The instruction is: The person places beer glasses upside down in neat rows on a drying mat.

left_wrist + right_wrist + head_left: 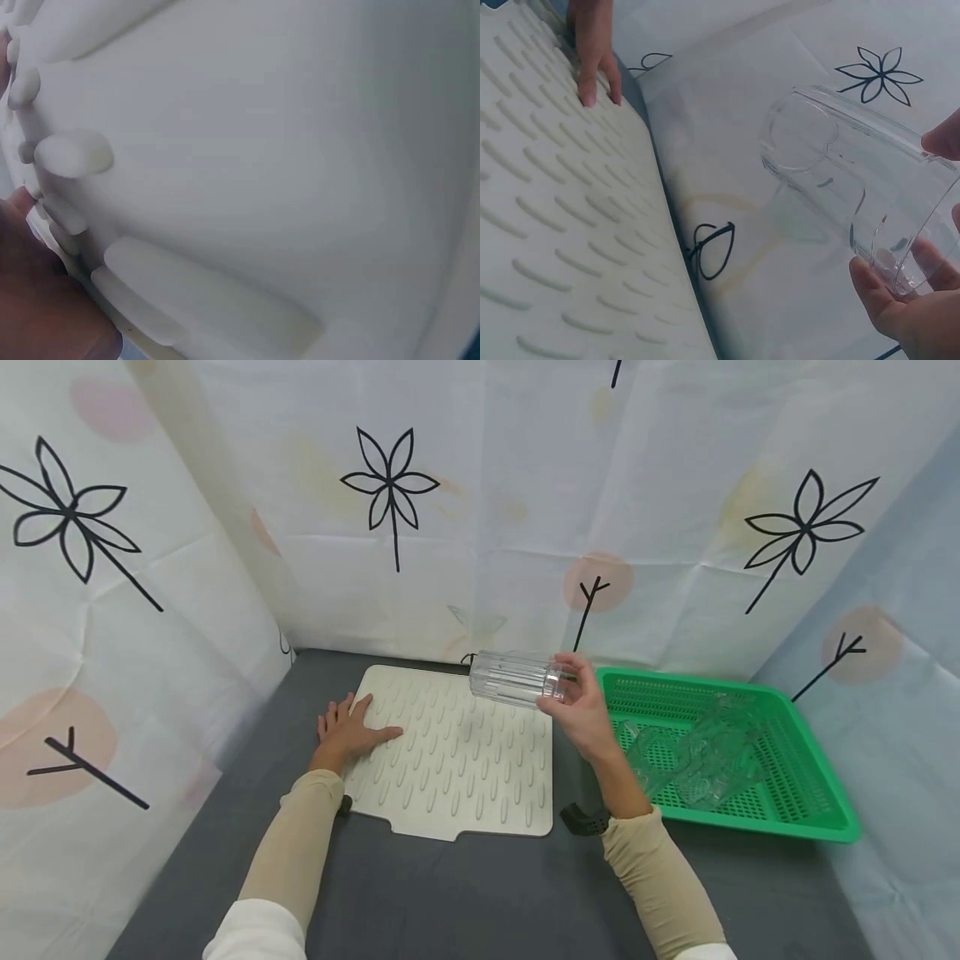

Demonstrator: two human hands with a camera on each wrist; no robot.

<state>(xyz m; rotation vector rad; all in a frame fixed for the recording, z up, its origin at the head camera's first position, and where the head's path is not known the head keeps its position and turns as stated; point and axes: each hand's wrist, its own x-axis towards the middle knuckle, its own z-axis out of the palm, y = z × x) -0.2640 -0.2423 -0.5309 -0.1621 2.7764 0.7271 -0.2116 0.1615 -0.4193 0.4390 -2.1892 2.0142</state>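
A clear drinking glass (510, 678) lies sideways in the air above the back right part of a cream ridged drying mat (450, 752). My right hand (581, 706) grips it near one end, thumb and fingers around its wall; the right wrist view shows the glass (855, 172) tilted, with nothing visible inside. My left hand (351, 732) rests with spread fingers on the mat's left edge. Close up in the left wrist view are the mat's raised ridges (202, 292) and part of the left hand (45, 300).
A green perforated basket (825, 777) stands to the right of the mat, holding several clear glasses (720, 752). Dark grey table surface (465, 893) lies in front of the mat. Patterned white cloth (487, 527) hangs behind and at both sides.
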